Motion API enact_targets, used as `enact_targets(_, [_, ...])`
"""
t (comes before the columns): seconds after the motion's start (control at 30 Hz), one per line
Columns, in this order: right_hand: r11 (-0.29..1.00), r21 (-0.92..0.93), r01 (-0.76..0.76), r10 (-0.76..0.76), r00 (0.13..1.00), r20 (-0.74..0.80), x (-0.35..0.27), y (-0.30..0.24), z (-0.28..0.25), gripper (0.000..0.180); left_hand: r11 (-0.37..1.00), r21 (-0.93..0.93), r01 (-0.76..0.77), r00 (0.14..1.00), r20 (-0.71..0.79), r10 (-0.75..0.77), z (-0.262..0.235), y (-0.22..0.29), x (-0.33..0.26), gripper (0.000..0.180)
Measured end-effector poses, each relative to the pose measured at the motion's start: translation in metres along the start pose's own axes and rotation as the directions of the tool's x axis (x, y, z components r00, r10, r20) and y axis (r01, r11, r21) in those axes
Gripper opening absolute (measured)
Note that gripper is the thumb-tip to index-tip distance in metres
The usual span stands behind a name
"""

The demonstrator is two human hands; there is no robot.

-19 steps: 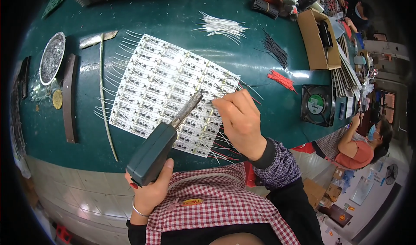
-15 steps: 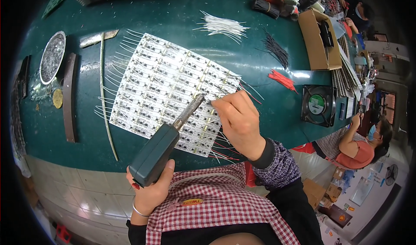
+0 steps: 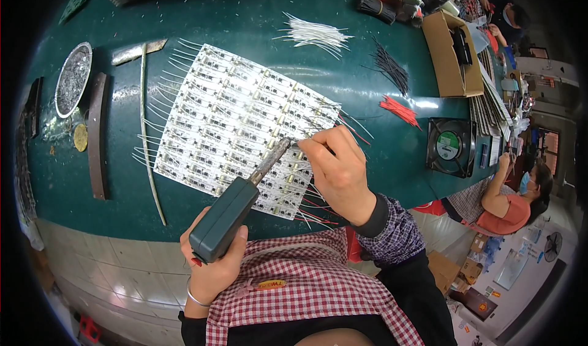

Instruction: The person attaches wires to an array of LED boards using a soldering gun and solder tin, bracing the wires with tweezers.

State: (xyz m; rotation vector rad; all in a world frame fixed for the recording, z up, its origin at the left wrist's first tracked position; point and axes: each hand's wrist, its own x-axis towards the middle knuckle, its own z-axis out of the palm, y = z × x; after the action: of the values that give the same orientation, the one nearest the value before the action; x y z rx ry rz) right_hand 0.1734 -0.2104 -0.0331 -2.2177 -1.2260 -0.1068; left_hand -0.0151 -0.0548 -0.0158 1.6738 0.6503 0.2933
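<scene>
My left hand [image 3: 214,257] is wrapped around the dark green body of a soldering iron [image 3: 224,220]. Its thick, greyish tip rests at or just over a white sheet of small circuit boards [image 3: 223,110], right of the sheet's middle. Close beside that tip, my right hand [image 3: 340,171] is closed in a pinch low over the boards. Between its fingertips is what looks like the end of a thin dark wire, mostly hidden by the fingers. White wires stick out along the sheet's left edge; black, red and white ones show at its right.
Loose bundles of white wires [image 3: 314,35], black wires [image 3: 391,66] and red wires [image 3: 399,111] lie beyond the sheet. A square fan [image 3: 451,148] and cardboard box [image 3: 450,58] stand right. At left are a metal bowl [image 3: 73,79] and a brown bar [image 3: 98,138]. A person [image 3: 508,199] sits right.
The soldering iron has shifted slightly to the right, its tip moving a little right and nearer to my right fingertips. My right hand has stayed almost in place.
</scene>
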Motion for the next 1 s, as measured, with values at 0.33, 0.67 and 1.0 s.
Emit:
enact_targets(0.33, [0.997, -0.082, -0.003, 0.005, 1.000, 0.016, 0.002, -0.003, 0.000, 0.027, 0.998, 0.025, 0.058, 0.997, 0.049, -0.060, -0.003, 0.005, 0.000, 0.015])
enact_targets(0.67, [0.997, -0.082, 0.011, -0.011, 1.000, -0.001, 0.002, -0.003, 0.001, 0.026, 0.996, 0.079, 0.033, 0.999, 0.019, -0.035, -0.004, 0.004, -0.004, 0.016])
enact_targets(1.0, [0.996, -0.089, 0.009, -0.009, 1.000, 0.008, 0.001, -0.003, -0.001, 0.026, 0.989, 0.145, 0.008, 0.998, -0.057, 0.000, 0.000, -0.005, -0.016, 0.018])
